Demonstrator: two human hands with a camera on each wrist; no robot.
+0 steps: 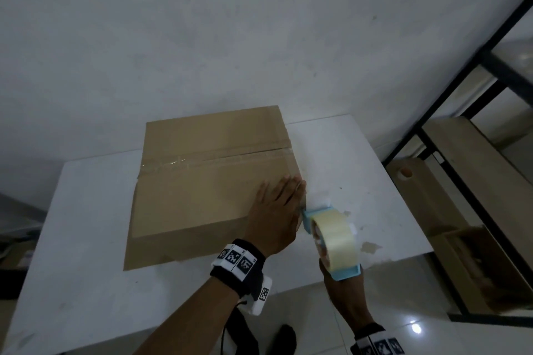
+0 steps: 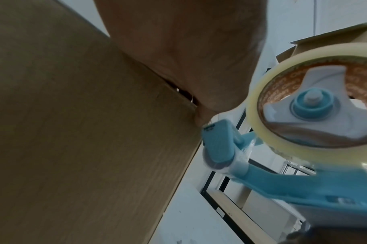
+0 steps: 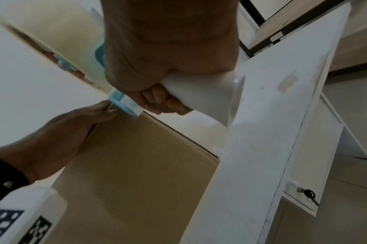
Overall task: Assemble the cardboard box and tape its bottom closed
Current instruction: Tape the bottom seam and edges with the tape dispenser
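Observation:
A brown cardboard box point(image 1: 202, 181) stands on the white table point(image 1: 86, 239) with its flaps folded shut on top. A strip of clear tape point(image 1: 216, 157) runs along the centre seam. My left hand point(image 1: 277, 210) lies flat with straight fingers on the box's near right corner point(image 2: 95, 132). Just right of that corner, my right hand point(image 1: 343, 294) grips the handle of a blue tape dispenser point(image 1: 331, 236) with a roll of clear tape point(image 2: 316, 102). In the right wrist view my curled fingers point(image 3: 159, 100) wrap the white handle. The dispenser's front end point(image 2: 218, 143) is against the box's right side.
A black metal shelf frame point(image 1: 450, 112) with wooden boards and cardboard point(image 1: 473, 210) stands to the right of the table. A grey wall point(image 1: 230, 37) is right behind the box. The table's right edge point(image 3: 283, 148) is close to my right hand.

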